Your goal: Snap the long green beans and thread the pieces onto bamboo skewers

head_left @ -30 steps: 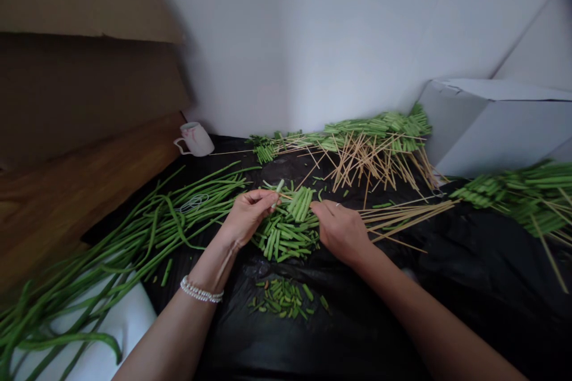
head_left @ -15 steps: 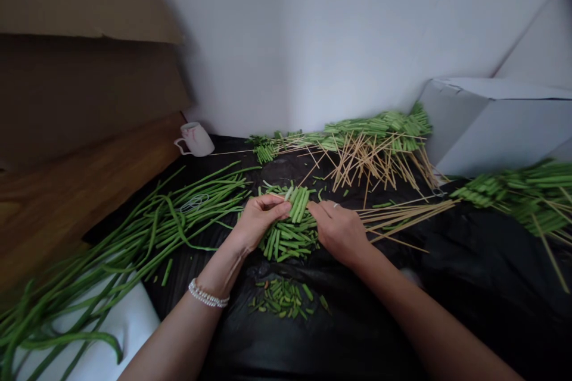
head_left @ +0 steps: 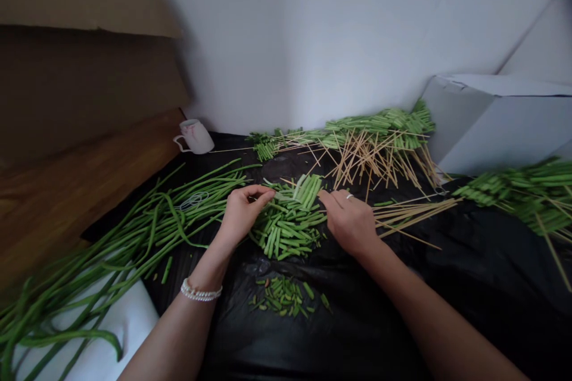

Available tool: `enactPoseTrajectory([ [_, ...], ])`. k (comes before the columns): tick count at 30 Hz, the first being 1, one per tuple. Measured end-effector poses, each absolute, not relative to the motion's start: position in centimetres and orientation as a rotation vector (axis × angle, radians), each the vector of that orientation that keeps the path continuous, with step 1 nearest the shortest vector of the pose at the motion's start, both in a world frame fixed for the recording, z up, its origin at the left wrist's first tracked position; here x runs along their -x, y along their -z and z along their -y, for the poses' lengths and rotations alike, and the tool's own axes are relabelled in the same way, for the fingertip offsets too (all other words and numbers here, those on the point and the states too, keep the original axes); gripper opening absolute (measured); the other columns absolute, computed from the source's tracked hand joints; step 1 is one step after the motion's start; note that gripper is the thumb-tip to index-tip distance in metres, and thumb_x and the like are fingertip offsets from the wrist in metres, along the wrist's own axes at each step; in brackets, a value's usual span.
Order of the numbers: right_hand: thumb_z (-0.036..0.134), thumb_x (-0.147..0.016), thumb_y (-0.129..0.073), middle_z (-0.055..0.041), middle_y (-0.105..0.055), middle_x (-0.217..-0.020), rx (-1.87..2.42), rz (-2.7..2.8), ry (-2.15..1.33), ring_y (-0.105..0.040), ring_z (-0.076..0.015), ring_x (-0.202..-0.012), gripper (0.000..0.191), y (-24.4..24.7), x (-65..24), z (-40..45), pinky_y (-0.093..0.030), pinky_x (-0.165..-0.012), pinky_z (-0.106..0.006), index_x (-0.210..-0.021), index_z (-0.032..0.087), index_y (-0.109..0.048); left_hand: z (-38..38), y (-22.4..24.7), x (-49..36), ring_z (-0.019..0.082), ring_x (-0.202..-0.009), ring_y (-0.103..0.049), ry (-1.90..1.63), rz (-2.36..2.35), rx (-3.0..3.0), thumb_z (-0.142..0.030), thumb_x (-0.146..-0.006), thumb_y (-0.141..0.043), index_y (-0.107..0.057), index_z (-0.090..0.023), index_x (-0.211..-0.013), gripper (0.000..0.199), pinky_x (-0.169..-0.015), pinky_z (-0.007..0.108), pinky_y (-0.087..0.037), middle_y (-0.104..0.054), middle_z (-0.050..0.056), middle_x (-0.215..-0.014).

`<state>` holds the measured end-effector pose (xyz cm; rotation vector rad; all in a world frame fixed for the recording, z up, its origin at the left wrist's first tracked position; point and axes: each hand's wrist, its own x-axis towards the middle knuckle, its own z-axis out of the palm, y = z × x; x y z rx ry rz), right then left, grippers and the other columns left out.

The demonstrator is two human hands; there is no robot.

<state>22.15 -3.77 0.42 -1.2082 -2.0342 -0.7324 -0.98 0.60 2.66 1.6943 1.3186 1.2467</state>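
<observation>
My right hand [head_left: 351,217], with a ring on one finger, is closed around a thin wooden skewer, mostly hidden by the fingers. Threaded side by side at its left end are several cut green bean pieces [head_left: 308,190], and the bare tip pokes out on their left. My left hand [head_left: 243,211] is just left of that tip, thumb and forefinger pinched together; what they hold, if anything, is hard to make out. Under both hands lies a heap of cut bean pieces [head_left: 281,235]. Long uncut green beans [head_left: 156,223] stretch out to the left.
Loaded bean skewers [head_left: 379,125] are piled along the wall, with more at the far right [head_left: 522,187]. Bare skewers [head_left: 415,214] lie right of my hand. Bean scraps [head_left: 283,297] sit in front. A mug [head_left: 196,137], cardboard box [head_left: 89,71] and white box [head_left: 504,125] stand around.
My left hand has drawn back to the left, away from the threaded bean pieces. My right hand has shifted slightly right and up with the skewer.
</observation>
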Motion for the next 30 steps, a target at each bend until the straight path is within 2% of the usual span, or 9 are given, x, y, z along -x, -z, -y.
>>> enactPoseTrajectory([
  [3, 0.004, -0.089, -0.044, -0.0043, -0.061, -0.073, 1.221, 2.047, 0.736, -0.049, -0.0183, -0.072, 0.028, -0.3, -22.4, 3.6, -0.035, -0.063, -0.03, -0.102, 0.011, -0.068, -1.1, -2.2, 1.5, 0.022, -0.076, -0.059, -1.139, -1.434, -2.097, -0.027, -0.073, -0.074, -0.078, -0.024, -0.074, 0.006, -0.079, 0.034, -0.041, -0.071, 0.005, -0.076],
  [6, 0.005, -0.089, -0.044, -0.0041, -0.06, -0.072, 1.215, 2.071, 0.722, -0.049, -0.0182, -0.071, 0.027, -0.3, -22.3, 3.6, -0.034, -0.063, -0.03, -0.1, 0.012, -0.068, -1.1, -1.5, 1.4, 0.024, -0.083, -0.056, -0.959, -1.468, -2.358, -0.023, -0.073, -0.072, -0.078, -0.024, -0.079, 0.009, -0.085, 0.039, -0.038, -0.068, 0.006, -0.08],
  [10, 0.005, -0.089, -0.044, -0.0038, -0.059, -0.071, 1.208, 2.08, 0.707, -0.048, -0.0182, -0.071, 0.028, -0.3, -22.1, 3.7, -0.034, -0.063, -0.031, -0.101, 0.011, -0.069, -0.9, -0.9, 1.1, 0.025, -0.09, -0.053, -0.821, -1.559, -2.523, -0.022, -0.074, -0.07, -0.077, -0.024, -0.087, 0.015, -0.083, 0.039, -0.038, -0.067, 0.007, -0.091],
  [16, 0.004, -0.088, -0.044, -0.0042, -0.061, -0.072, 1.197, 2.086, 0.694, -0.049, -0.018, -0.072, 0.029, -0.3, -22.0, 3.7, -0.035, -0.063, -0.03, -0.101, 0.011, -0.069, -0.5, -1.4, 0.9, 0.026, -0.095, -0.053, -0.751, -1.614, -2.56, -0.022, -0.079, -0.07, -0.074, -0.022, -0.083, 0.006, -0.08, 0.038, -0.04, -0.07, 0.007, -0.092],
  [20, 0.005, -0.089, -0.043, -0.0045, -0.062, -0.073, 1.179, 2.073, 0.68, -0.049, -0.0177, -0.071, 0.029, -0.4, -22.0, 3.8, -0.036, -0.063, -0.03, -0.102, 0.01, -0.069, -0.5, -1.7, 0.7, 0.024, -0.089, -0.058, -1.006, -1.509, -2.414, -0.023, -0.081, -0.069, -0.074, -0.02, -0.083, 0.006, -0.083, 0.037, -0.043, -0.073, 0.006, -0.084],
  [24, 0.005, -0.09, -0.042, -0.004, -0.061, -0.071, 1.165, 2.047, 0.678, -0.05, -0.0172, -0.07, 0.029, -0.6, -22.0, 3.9, -0.035, -0.063, -0.029, -0.102, 0.009, -0.069, -0.7, -1.8, 0.6, 0.022, -0.086, -0.065, -1.296, -1.427, -1.97, -0.027, -0.079, -0.071, -0.076, -0.018, -0.088, 0.013, -0.085, 0.035, -0.046, -0.076, 0.007, -0.091],
  [27, 0.005, -0.09, -0.042, -0.0038, -0.061, -0.071, 1.156, 2.039, 0.677, -0.05, -0.017, -0.07, 0.029, -0.7, -22.0, 3.9, -0.035, -0.063, -0.029, -0.102, 0.009, -0.069, -1.0, -1.8, 0.5, 0.021, -0.084, -0.067, -1.396, -1.265, -1.484, -0.035, -0.072, -0.077, -0.077, -0.017, -0.091, 0.026, -0.085, 0.034, -0.048, -0.076, 0.007, -0.09],
  [30, 0.006, -0.09, -0.043, -0.0038, -0.062, -0.072, 1.157, 2.048, 0.675, -0.051, -0.017, -0.07, 0.029, -0.7, -21.9, 4.0, -0.036, -0.063, -0.029, -0.103, 0.009, -0.068, -1.1, -1.8, 0.3, 0.018, -0.081, -0.067, -1.398, -1.066, -1.099, -0.037, -0.06, -0.086, -0.078, -0.017, -0.085, 0.033, -0.085, 0.033, -0.049, -0.076, 0.005, -0.084],
])
